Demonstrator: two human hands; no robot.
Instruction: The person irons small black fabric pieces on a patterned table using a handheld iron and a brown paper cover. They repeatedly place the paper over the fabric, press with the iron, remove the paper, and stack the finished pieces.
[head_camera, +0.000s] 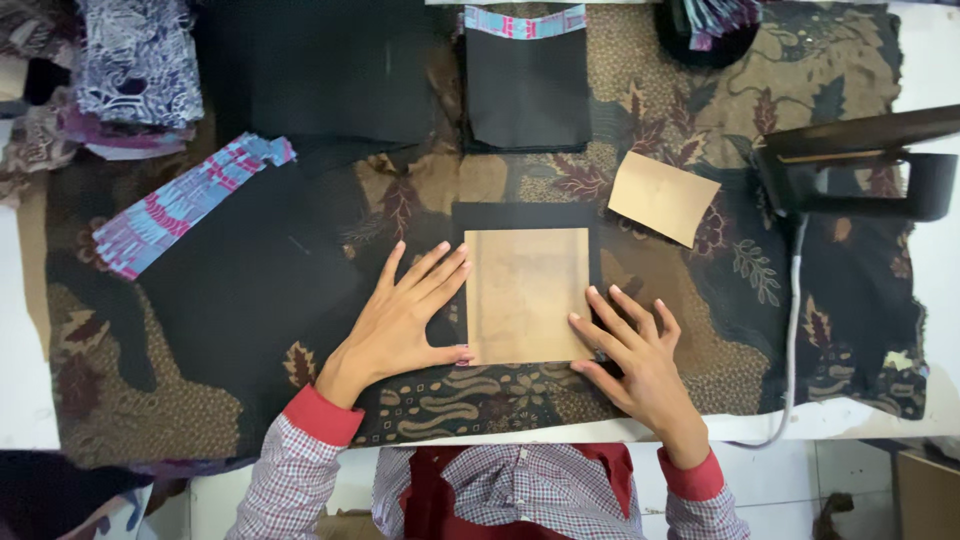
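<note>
Cardboard template (527, 294) lying flat on a black fabric square (525, 216), centred on the patterned cloth (480, 395) covering the counter (930, 70). Left hand (400, 325) spread flat, fingertips at the template's left edge, grip released, nothing clasped. Right hand (640, 355) likewise flat with splayed fingers pressing the lower right corner, grasping nothing. Smaller cardboard piece (663, 197) lying tilted just up and right; iron (860, 165) parked near the right edge (cord (793, 330) trailing down off the counter). Likely risks: template sliding askew on the slick black square under uneven fingertip pressure, leaving crooked margins; a sleeve or elbow catching the cord and dragging the iron.
</note>
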